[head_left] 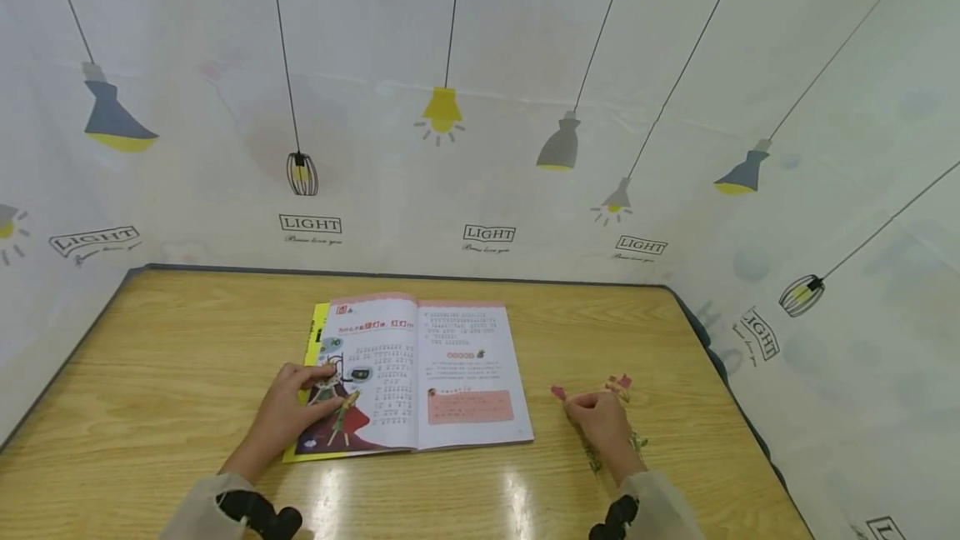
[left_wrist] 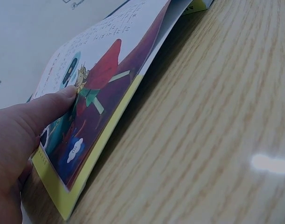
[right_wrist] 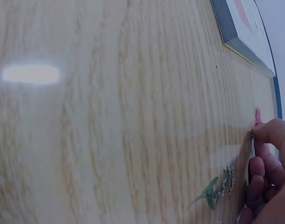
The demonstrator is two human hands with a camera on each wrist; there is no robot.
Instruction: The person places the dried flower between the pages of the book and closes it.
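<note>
An open book with printed pages lies on the table. My left hand rests on its left page, with the thumb and forefinger over the coloured picture. To the right of the book, my right hand pinches a small pink dried flower by its thin stem between thumb and forefinger. The flower's pink head sticks out past the fingertips. Under and beside this hand lie more dried flowers, partly hidden by it. A green sprig shows on the table below the fingers.
Beneath the book a yellow cover juts out along the left and near edges. The wood-grain table has a dark edge and meets a white curtain-like backdrop printed with hanging lamps. Light reflects off the table's near part.
</note>
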